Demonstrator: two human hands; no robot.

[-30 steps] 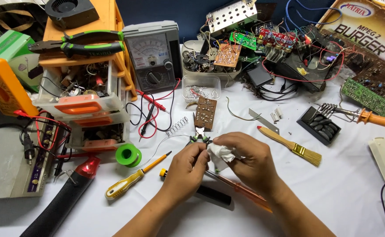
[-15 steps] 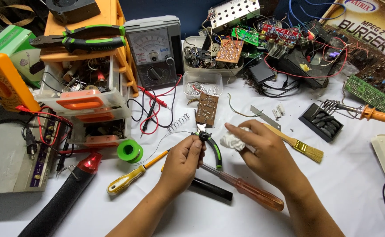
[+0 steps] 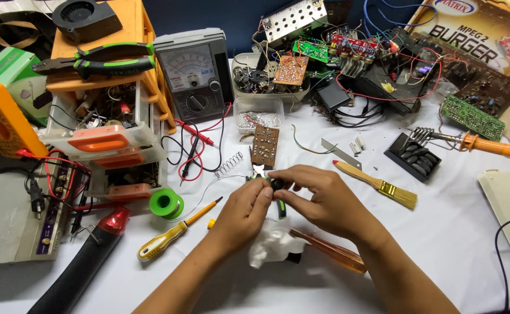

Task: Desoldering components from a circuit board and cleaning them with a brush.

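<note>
We see a white table (image 3: 452, 232) crowded with electronics gear. At the far left stands an orange drawer unit (image 3: 106, 125), its clear drawers holding small parts and wires, with green-handled pliers (image 3: 100, 61) lying on top. Just right of it leans a grey analogue meter (image 3: 194, 75), its red and black probe leads trailing toward us. Further right, a clear tub (image 3: 269, 78) holds dark components, with a brown circuit board (image 3: 291, 70) resting across its rim. Just nearer sits a small clear box (image 3: 259, 116) of metal bits. At the right, a black stand (image 3: 413, 157) holds a soldering iron (image 3: 487, 145), and a brush (image 3: 377, 185) lies between it and the hands.

Near the middle, our left hand (image 3: 243, 212) and right hand (image 3: 319, 200) meet, fingertips pinched together on a small black part (image 3: 276, 185), which sits between both thumbs and forefingers, above the table. A crumpled white tissue (image 3: 272, 247) lies under the wrists, beside a yellow screwdriver (image 3: 176, 232) and a green solder spool (image 3: 166, 203).
</note>
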